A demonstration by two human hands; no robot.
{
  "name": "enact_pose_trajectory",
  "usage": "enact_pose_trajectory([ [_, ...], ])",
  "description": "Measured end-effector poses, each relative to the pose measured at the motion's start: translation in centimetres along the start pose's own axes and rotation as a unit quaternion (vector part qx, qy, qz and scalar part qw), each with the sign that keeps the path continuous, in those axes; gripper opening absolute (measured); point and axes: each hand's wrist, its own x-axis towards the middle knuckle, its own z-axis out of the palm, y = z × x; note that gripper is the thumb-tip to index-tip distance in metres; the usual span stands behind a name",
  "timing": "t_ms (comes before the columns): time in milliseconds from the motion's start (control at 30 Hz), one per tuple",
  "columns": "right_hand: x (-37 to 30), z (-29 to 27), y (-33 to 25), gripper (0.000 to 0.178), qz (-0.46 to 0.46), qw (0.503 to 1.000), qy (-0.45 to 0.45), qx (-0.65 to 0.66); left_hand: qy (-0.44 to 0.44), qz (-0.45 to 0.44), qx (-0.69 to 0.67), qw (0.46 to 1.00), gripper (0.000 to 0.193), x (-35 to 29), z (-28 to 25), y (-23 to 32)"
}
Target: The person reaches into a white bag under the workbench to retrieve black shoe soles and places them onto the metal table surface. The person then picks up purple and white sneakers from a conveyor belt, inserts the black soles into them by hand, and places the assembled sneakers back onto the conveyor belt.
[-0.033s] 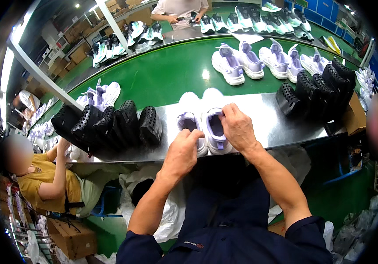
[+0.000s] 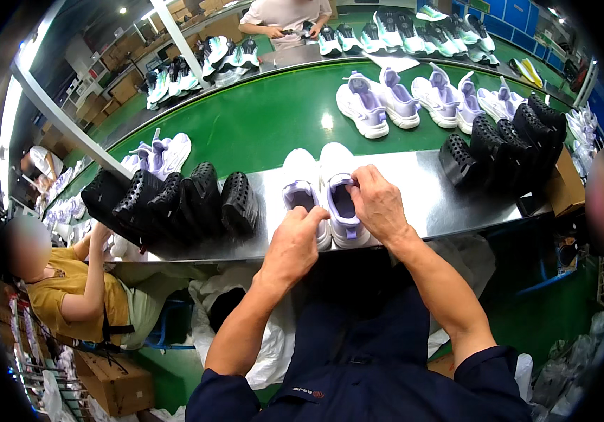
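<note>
Two white sneakers with lavender collars stand side by side on the metal bench, toes pointing away from me: a left sneaker (image 2: 300, 167) and a right sneaker (image 2: 337, 160). My right hand (image 2: 379, 204) is closed, pinching the right edge of the right sneaker's collar. Across from it, my left hand (image 2: 293, 239) has thumb and forefinger together at the left edge of that same collar. It covers part of the left sneaker's heel. A lavender heel tab (image 2: 351, 233) shows at the back of the right sneaker.
Black perforated shoe-shaped blocks (image 2: 203, 190) stand to the left, with more black blocks (image 2: 488, 144) to the right. Beyond the metal bench (image 2: 414, 183), lavender-white sneakers (image 2: 397, 98) sit on a green belt (image 2: 267, 112). A co-worker in yellow (image 2: 91, 302) sits at left; another person (image 2: 284, 17) works opposite.
</note>
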Motion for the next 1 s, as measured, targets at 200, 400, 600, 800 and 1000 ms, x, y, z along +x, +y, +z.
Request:
enact_pose_trajectory([
  [200, -1.9, -0.9, 2.9, 0.033, 0.175, 0.96, 0.011, 0.219, -0.161, 0.014, 0.171, 0.972, 0.038, 6.4, 1.3, 1.7],
  [400, -8.2, -4.5, 9.3, 0.036, 0.087, 0.979, 0.033, -0.182, -0.131, -0.091, 0.222, 0.962, 0.046, 17.6, -1.6, -4.2],
  [600, -8.0, -3.9, 8.1, 0.036, 0.093, 0.977, 0.006, -0.192, -0.13, -0.088, 0.292, 0.944, 0.05, 22.6, -4.8, -19.0],
  [800, -9.4, -3.3, 10.8, 0.034, 0.053, 0.963, 0.074, -0.252, -0.139, -0.132, 0.422, 0.886, 0.054, 26.2, -1.6, -7.6],
  [1000, -8.4, -3.6, 10.1, 0.029, 0.064, 0.972, 0.068, -0.218, -0.028, 0.118, 0.23, 0.966, 0.053, 32.1, 9.8, -2.6],
])
